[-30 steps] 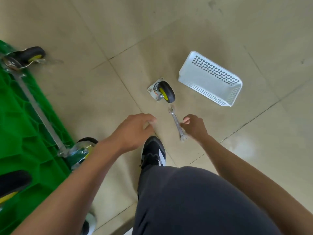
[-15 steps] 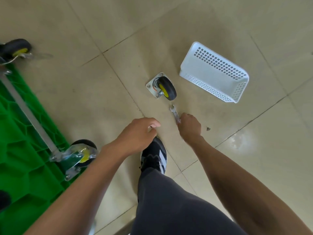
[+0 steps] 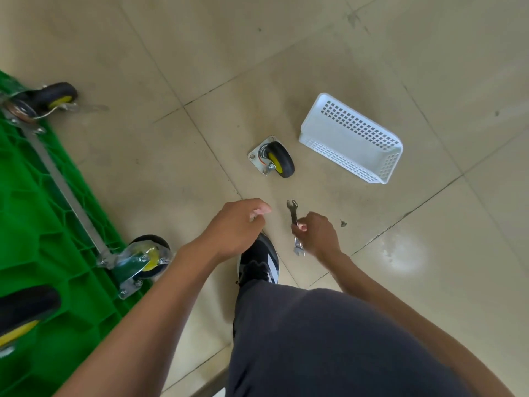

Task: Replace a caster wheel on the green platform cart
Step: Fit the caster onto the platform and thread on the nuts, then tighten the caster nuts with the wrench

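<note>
The green platform cart lies upside down at the left, its casters pointing up; one caster sits at the near corner, another at the far corner. A loose caster wheel with a black tyre, yellow hub and metal plate lies on the floor ahead. My right hand grips a metal wrench by its middle, just above the floor. My left hand hovers beside it with fingers loosely curled; I cannot see anything in it.
A white perforated plastic basket lies on the tiled floor to the right of the loose caster. My black and white shoe and dark trouser leg are below the hands. A third cart wheel shows at the lower left.
My right hand has closed round the wrench and lifted it off the floor, drawing it slightly back. The view has shifted; the left hand stays roughly in place.
</note>
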Motion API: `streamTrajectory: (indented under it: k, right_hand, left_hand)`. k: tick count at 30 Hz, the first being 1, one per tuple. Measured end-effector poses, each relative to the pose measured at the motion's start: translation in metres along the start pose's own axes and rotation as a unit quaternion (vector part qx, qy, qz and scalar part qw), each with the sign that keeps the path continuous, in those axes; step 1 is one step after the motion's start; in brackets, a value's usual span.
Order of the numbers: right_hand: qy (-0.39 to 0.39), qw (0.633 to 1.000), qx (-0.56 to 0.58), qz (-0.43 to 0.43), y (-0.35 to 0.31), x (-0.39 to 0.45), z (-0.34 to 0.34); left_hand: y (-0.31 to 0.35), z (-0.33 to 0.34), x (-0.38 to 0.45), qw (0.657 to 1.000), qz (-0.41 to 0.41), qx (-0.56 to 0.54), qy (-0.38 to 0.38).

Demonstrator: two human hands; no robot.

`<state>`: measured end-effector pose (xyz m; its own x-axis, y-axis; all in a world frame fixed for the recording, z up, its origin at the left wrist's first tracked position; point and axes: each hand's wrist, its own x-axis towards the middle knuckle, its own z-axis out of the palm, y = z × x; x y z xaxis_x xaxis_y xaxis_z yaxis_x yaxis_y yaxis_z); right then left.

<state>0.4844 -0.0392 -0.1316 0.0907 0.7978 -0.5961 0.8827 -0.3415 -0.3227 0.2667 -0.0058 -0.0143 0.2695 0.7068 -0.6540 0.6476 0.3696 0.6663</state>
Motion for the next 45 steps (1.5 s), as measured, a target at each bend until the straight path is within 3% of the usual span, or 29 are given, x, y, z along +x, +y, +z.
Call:
streamTrajectory:
  k: [3,6,8,12,14,20,30,34,40,45]
  right_hand:
    - [0.032,0.988,0.149,-0.01,-0.024,-0.024,-0.027]
    - [0.046,0.953,0.299,-0.035,-0.057,-0.047,-0.055]
    - [0.007,0.907,0.419,-0.048,-0.078,-0.056,-0.072]
    - [-0.096,0.764,0.636,-0.058,-0.12,-0.077,-0.113]
    - [-0.113,0.742,0.657,-0.074,-0.139,-0.089,-0.131]
    - [-0.103,0.821,0.545,-0.132,-0.185,-0.122,-0.185]
    - [-0.055,0.932,0.285,-0.216,-0.252,-0.188,-0.256]
    - [-0.02,0.936,0.228,-0.268,-0.286,-0.212,-0.249]
    - [0.014,0.911,0.251,-0.327,-0.323,-0.236,-0.191]
    - [-0.012,0.899,0.264,-0.348,-0.316,-0.251,-0.134]
  left_hand:
    - [0.012,-0.005,-0.019,1.0,0.011,-0.011,0.022]
    - [0.018,-0.012,-0.038,0.998,0.016,-0.032,0.043]
    - [0.022,-0.017,-0.05,0.997,0.027,-0.037,0.061]
    - [0.032,-0.036,-0.08,0.993,0.063,-0.021,0.098]
    - [0.036,-0.05,-0.097,0.988,0.079,-0.009,0.129]
    - [0.052,-0.105,-0.16,0.965,0.142,0.038,0.218]
    - [0.041,-0.186,-0.258,0.94,0.186,0.127,0.257]
    - [0.031,-0.203,-0.285,0.929,0.192,0.159,0.273]
    - [-0.006,-0.223,-0.319,0.922,0.165,0.181,0.301]
    - [-0.026,-0.225,-0.336,0.915,0.134,0.213,0.315]
